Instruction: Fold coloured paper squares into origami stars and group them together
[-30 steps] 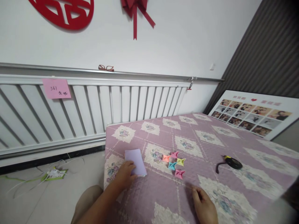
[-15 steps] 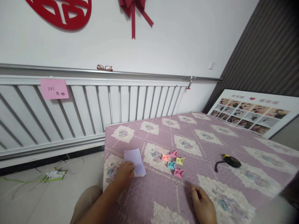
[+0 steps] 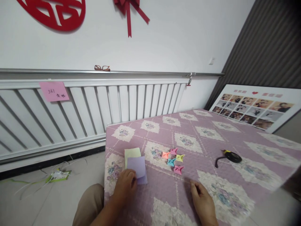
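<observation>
My left hand (image 3: 127, 183) pinches a sheet of purple paper (image 3: 136, 167) by its lower left part. Another purple layer shows beneath its lower edge. Behind it, a pale yellow-green paper (image 3: 132, 152) lies partly covered on the cloth. My right hand (image 3: 202, 199) rests loosely curled on the cloth to the right, thumb against forefinger, with nothing visible in it. Between the hands, farther out, sit several small folded paper pieces: an orange one (image 3: 166, 155), a yellow one (image 3: 180, 158), a blue one (image 3: 171, 162), a pink one (image 3: 174, 151) and a nearer pink one (image 3: 178, 169).
A purple flowered cloth (image 3: 162, 185) covers the surface. A black and yellow object with a strap (image 3: 232, 156) lies at right. A photo board (image 3: 289, 110) leans at the back right; a white radiator (image 3: 141, 100) stands behind. A power strip (image 3: 60, 175) is on the floor.
My left hand has drawn the purple paper toward me, uncovering the yellow-green paper behind it. My right hand stays curled in about the same place. The camera view has shifted slightly.
</observation>
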Action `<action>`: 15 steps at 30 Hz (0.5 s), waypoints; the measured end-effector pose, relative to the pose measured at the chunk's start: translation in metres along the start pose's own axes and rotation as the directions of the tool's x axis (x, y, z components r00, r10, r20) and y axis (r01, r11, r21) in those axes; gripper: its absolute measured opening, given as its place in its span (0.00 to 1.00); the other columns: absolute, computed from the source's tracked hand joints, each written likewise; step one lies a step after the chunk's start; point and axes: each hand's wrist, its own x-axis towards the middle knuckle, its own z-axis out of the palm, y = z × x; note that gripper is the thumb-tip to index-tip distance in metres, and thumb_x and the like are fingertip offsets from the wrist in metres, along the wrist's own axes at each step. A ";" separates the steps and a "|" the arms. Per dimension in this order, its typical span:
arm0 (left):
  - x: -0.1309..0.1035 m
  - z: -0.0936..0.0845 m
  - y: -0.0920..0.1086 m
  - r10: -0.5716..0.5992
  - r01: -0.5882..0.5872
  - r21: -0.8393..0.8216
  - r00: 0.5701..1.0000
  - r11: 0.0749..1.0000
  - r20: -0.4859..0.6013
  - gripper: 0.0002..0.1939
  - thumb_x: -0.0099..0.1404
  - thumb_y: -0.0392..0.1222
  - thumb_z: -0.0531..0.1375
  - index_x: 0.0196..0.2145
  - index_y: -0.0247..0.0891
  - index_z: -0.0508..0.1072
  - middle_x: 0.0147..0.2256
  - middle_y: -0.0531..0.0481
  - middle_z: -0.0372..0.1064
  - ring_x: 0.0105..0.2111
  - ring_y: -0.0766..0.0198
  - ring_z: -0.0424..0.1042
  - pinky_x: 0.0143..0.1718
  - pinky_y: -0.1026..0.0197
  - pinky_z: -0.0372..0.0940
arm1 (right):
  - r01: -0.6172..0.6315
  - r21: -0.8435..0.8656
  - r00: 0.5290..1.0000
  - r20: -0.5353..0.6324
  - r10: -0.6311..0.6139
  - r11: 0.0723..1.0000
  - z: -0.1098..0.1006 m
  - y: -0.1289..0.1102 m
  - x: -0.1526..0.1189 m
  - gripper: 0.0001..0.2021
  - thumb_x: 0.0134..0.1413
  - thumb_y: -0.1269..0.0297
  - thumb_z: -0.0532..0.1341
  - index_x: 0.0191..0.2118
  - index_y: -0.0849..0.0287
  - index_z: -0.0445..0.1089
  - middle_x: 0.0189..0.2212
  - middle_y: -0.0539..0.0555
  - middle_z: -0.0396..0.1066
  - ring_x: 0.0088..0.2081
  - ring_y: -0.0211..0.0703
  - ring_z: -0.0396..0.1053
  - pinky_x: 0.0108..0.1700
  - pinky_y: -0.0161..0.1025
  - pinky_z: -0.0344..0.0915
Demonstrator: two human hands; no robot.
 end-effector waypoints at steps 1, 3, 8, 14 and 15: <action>-0.006 0.002 0.003 -0.008 0.008 -0.010 1.000 1.000 0.002 0.08 0.59 0.31 0.54 0.30 0.41 0.70 0.39 0.45 0.74 0.42 0.55 0.71 0.46 0.54 0.64 | 0.004 0.003 1.000 -0.001 -0.004 1.000 0.000 0.001 0.000 0.22 0.46 0.44 0.53 0.32 0.56 0.74 0.33 0.58 0.79 0.38 0.55 0.76 0.43 0.45 0.70; -0.016 0.005 0.008 -0.062 0.063 -0.067 0.998 0.996 0.007 0.08 0.61 0.34 0.53 0.31 0.41 0.71 0.38 0.45 0.74 0.40 0.56 0.72 0.43 0.56 0.65 | 0.013 0.010 1.000 0.001 -0.013 1.000 0.001 0.002 0.000 0.22 0.47 0.44 0.53 0.32 0.56 0.73 0.34 0.58 0.79 0.38 0.55 0.76 0.44 0.45 0.70; -0.020 0.003 0.010 -0.265 0.276 -0.254 0.961 0.927 0.078 0.13 0.66 0.42 0.49 0.35 0.41 0.73 0.34 0.47 0.75 0.36 0.58 0.73 0.39 0.59 0.65 | 0.030 0.018 0.999 0.020 -0.030 0.999 0.001 0.002 0.000 0.21 0.48 0.44 0.53 0.32 0.56 0.73 0.34 0.58 0.78 0.38 0.54 0.75 0.45 0.45 0.70; -0.013 0.005 0.000 -0.317 0.318 -0.282 0.947 0.905 0.050 0.11 0.62 0.41 0.52 0.34 0.41 0.74 0.40 0.46 0.76 0.43 0.56 0.73 0.47 0.57 0.63 | 0.033 0.024 0.999 0.026 -0.034 0.999 0.002 0.003 0.000 0.22 0.48 0.45 0.53 0.33 0.57 0.74 0.34 0.59 0.79 0.39 0.55 0.75 0.44 0.47 0.70; -0.012 0.006 -0.001 -0.334 0.332 -0.287 0.941 0.898 0.043 0.10 0.62 0.40 0.52 0.33 0.41 0.73 0.39 0.46 0.76 0.42 0.55 0.73 0.47 0.57 0.63 | 0.036 0.025 0.999 0.027 -0.037 0.999 0.002 0.003 -0.001 0.22 0.48 0.45 0.53 0.33 0.57 0.74 0.34 0.59 0.79 0.39 0.55 0.75 0.44 0.46 0.70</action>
